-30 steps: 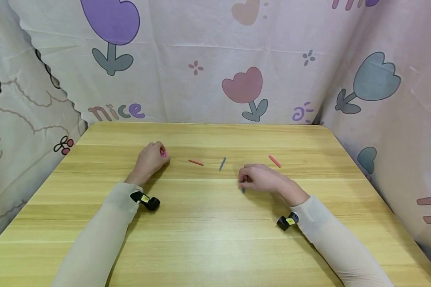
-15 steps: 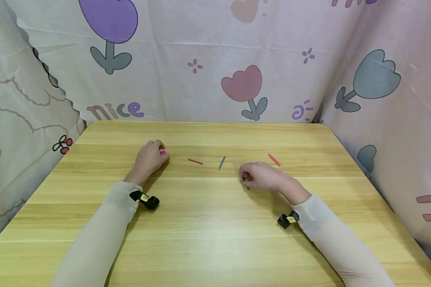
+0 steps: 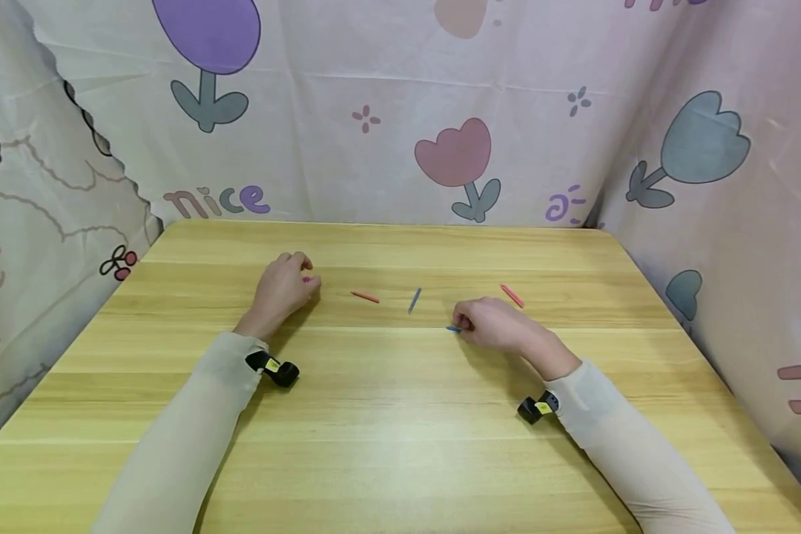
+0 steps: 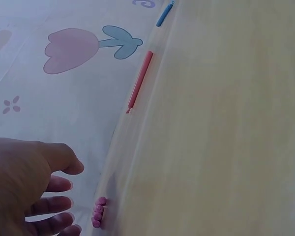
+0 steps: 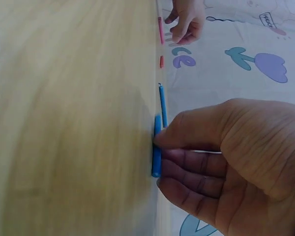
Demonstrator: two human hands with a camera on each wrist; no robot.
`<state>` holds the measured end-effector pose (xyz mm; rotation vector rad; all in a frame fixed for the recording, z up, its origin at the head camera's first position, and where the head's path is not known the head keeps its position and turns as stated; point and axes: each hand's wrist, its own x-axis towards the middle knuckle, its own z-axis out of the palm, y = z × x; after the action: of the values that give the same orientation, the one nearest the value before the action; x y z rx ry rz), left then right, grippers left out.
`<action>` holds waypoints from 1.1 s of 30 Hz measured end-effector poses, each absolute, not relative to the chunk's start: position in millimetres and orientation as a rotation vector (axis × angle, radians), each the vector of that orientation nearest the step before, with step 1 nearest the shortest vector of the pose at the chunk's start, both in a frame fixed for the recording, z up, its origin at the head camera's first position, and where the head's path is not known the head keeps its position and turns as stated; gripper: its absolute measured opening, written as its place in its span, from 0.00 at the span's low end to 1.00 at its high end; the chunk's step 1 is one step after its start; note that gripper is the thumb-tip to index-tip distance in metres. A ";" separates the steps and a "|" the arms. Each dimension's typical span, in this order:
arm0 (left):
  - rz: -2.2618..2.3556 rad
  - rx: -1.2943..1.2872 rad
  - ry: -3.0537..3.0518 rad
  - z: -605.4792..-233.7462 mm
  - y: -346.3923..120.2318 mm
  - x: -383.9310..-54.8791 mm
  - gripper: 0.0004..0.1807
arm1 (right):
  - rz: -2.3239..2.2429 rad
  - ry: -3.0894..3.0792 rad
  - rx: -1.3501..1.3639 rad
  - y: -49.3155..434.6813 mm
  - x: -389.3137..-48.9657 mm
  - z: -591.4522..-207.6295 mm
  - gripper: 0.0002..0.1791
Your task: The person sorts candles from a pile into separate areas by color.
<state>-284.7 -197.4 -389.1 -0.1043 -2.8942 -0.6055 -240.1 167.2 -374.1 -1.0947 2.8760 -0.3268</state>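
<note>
At the left of the table, my left hand (image 3: pixel 283 291) is beside a small bunch of pink crayons (image 4: pixel 98 212). The left wrist view shows the fingers loosely bent, with a gap between them and the crayon ends; in the head view the hand mostly covers the bunch. Right of centre, my right hand (image 3: pixel 497 326) pinches a blue crayon (image 5: pixel 157 157) between thumb and fingers, low over the wood. Only the crayon's tip shows past the fingers in the head view. A second blue crayon (image 3: pixel 415 300) and an orange-red crayon (image 3: pixel 365 297) lie between the hands.
A coral-pink crayon (image 3: pixel 512 296) lies behind my right hand. The wooden table (image 3: pixel 387 415) is bordered at the back and sides by a patterned cloth (image 3: pixel 334 170). Each wrist carries a small black camera, such as the left one (image 3: pixel 282 373).
The blue crayon in my right hand has turned, its visible end swinging from pointing toward me to pointing left. My left hand has opened away from the pink crayons. The loose crayons stay put.
</note>
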 end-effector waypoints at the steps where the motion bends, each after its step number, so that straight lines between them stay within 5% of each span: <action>1: -0.605 -0.111 -2.895 -388.5 -196.6 -284.8 0.16 | -0.319 2.885 -1.095 167.7 -240.2 -374.1 0.05; 17: -0.647 -0.243 -2.873 -383.8 -187.6 -281.7 0.16 | -0.364 2.938 -1.073 167.2 -245.0 -373.3 0.06; 33: -0.620 -0.559 -2.894 -379.6 -156.1 -285.5 0.13 | -0.508 3.003 -0.565 146.4 -263.9 -360.4 0.07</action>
<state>-285.5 -156.1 -379.6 -0.5587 -2.8941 -0.6197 -263.9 146.4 -360.4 -0.5647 3.0026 -0.5079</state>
